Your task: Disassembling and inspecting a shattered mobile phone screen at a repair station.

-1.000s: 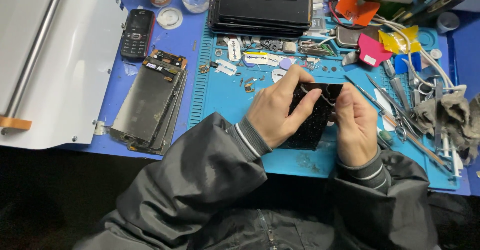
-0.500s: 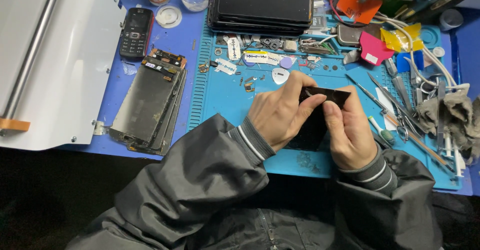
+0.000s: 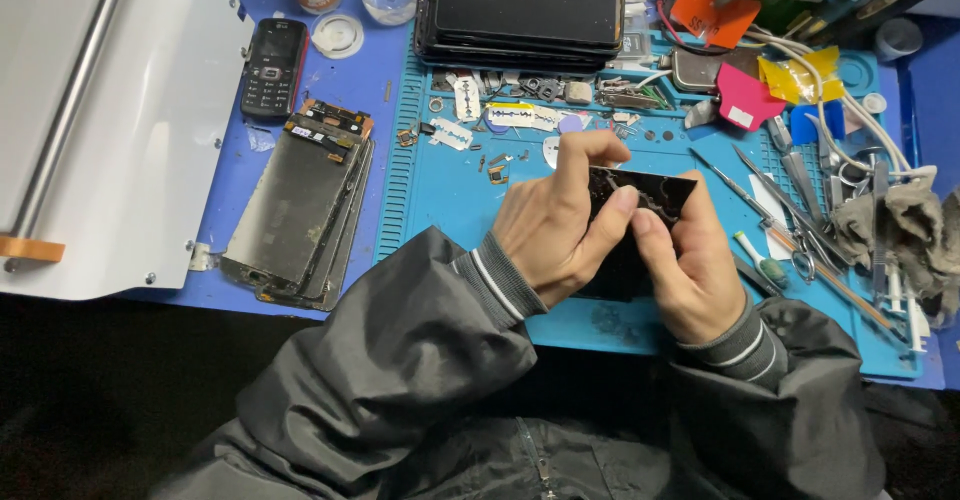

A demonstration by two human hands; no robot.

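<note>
Over the last second the black phone frame has been turned in the person's hands: a second ago it lay flatter, its broad face up toward the camera above the blue work mat, and now its top edge is tipped up, so that the notched, cut-out rim shows along the upper side. The hands have stayed over the same part of the mat, so the change is a re-orienting of the piece, not a move across the table; judged from this, the person is working at or inspecting the frame's edge.

The left hand is clenched on the frame from the left, its index finger arched over the top edge and its thumb pressed on the near face. The right hand grasps the frame from the right, thumb on the face and fingers behind. The frame thus sits between the two grips, held clear above the mat near its front edge.

Beyond the frame on the mat lie small screws and parts and a stack of dark phones. Right of the frame lie tweezers and screwdrivers. Left of the mat rest stripped display panels and a small keypad phone.
</note>
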